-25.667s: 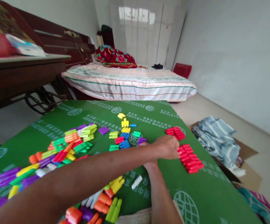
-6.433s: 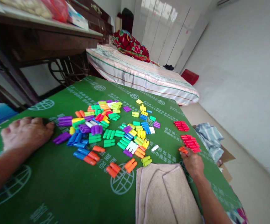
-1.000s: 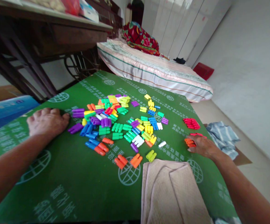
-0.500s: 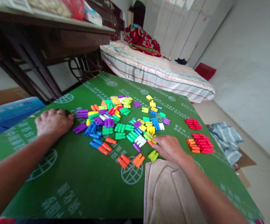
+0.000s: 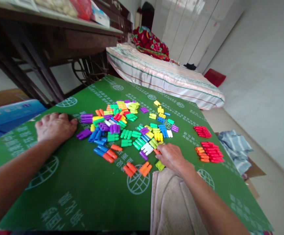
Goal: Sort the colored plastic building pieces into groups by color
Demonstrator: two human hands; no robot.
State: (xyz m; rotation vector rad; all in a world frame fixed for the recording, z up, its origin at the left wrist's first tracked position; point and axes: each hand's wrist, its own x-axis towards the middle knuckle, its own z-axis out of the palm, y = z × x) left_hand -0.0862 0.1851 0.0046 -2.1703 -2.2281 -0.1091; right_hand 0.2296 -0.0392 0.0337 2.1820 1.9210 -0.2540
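Observation:
A scatter of coloured plastic pieces lies on the green table cover. My right hand is at the near edge of the scatter, fingers curled round an orange piece. A lime piece lies just under that hand. My left hand rests palm down on the cover, fingers closed together, beside a purple piece. Sorted red pieces with a few orange ones lie at the right; a second red group sits further back.
A folded beige cloth lies at the near table edge under my right forearm. A dark wooden table stands to the left, a bed behind, a blue box at left, and striped fabric on the floor at right.
My right hand left the red and orange group at the right, crossed to the scatter's near edge, and closed on an orange piece. My left hand stayed put.

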